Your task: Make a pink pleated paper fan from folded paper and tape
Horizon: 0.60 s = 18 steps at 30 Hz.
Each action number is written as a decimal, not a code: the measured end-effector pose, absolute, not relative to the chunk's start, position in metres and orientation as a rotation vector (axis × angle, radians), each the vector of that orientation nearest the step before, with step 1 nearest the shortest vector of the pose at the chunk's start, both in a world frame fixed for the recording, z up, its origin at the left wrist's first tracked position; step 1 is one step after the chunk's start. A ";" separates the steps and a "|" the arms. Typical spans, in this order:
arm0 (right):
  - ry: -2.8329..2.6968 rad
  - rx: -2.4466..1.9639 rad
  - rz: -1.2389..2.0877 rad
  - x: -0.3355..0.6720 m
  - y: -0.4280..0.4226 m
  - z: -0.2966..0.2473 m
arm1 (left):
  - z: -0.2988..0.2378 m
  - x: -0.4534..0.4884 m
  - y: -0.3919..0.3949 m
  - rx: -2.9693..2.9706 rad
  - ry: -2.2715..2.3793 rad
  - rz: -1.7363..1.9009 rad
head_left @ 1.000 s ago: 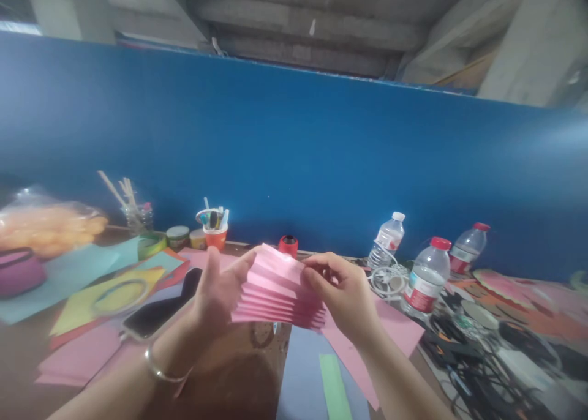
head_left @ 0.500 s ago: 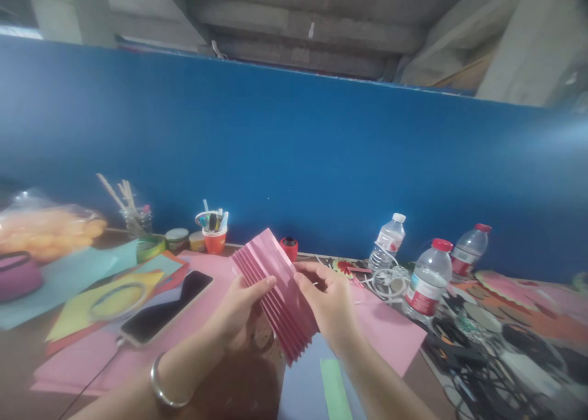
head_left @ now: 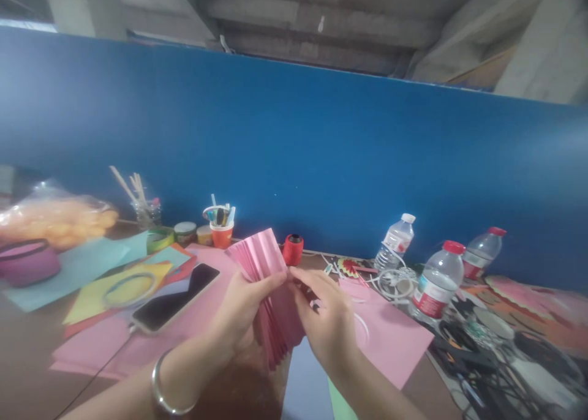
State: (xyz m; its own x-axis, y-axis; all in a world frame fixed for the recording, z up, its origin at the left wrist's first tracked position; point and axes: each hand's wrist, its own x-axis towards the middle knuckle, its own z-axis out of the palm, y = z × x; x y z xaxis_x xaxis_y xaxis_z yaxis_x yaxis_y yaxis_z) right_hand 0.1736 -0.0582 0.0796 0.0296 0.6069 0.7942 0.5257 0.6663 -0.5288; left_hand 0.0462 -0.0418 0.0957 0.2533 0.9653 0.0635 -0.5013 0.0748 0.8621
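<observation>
A sheet of pink paper (head_left: 263,255) folded into narrow accordion pleats is held up over the table. My left hand (head_left: 243,307), with a silver bangle (head_left: 162,386) on its wrist, grips the pleats, thumb lying across the front. My right hand (head_left: 324,313) pinches the paper's right edge near the left thumb, its other fingers curled. Parts of the pleats are hidden behind both hands. Below the paper lie a pale blue sheet (head_left: 305,386) and a strip of green paper (head_left: 340,401). Just behind stands a red spool (head_left: 293,250).
A phone (head_left: 177,300) on a cable rests on pink sheets at left, beside coloured papers and a ring. An orange cup of tools (head_left: 221,233) stands at the back. Water bottles (head_left: 438,279) and tangled cables (head_left: 496,371) crowd the right. A blue partition (head_left: 294,144) rises behind.
My left thumb has slid up and right across the pleats to meet my right fingertips. The pleats are pressed closer together at the left. The view has shifted slightly left.
</observation>
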 end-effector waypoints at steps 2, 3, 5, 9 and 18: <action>-1.636 -0.926 0.047 0.174 -0.058 0.079 | 0.096 0.046 -0.042 0.927 0.639 1.226; -1.643 -0.923 0.039 0.174 -0.058 0.079 | 0.096 0.047 -0.042 0.931 0.639 1.231; -1.650 -0.921 0.023 0.175 -0.057 0.079 | 0.097 0.047 -0.042 0.949 0.643 1.238; -1.661 -0.930 -0.006 0.176 -0.057 0.077 | 0.097 0.046 -0.042 0.993 0.661 1.264; -1.732 -0.918 -0.194 0.179 -0.054 0.068 | 0.085 0.042 -0.039 1.098 0.770 1.284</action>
State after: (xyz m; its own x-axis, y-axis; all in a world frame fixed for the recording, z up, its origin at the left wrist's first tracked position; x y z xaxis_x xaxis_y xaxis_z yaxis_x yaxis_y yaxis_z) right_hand 0.1790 -0.0536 0.0675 -0.0866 0.4781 0.8740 0.6599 0.6848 -0.3092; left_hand 0.0424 -0.0393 0.0850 0.1658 0.9780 0.1263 -0.3490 -0.0616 0.9351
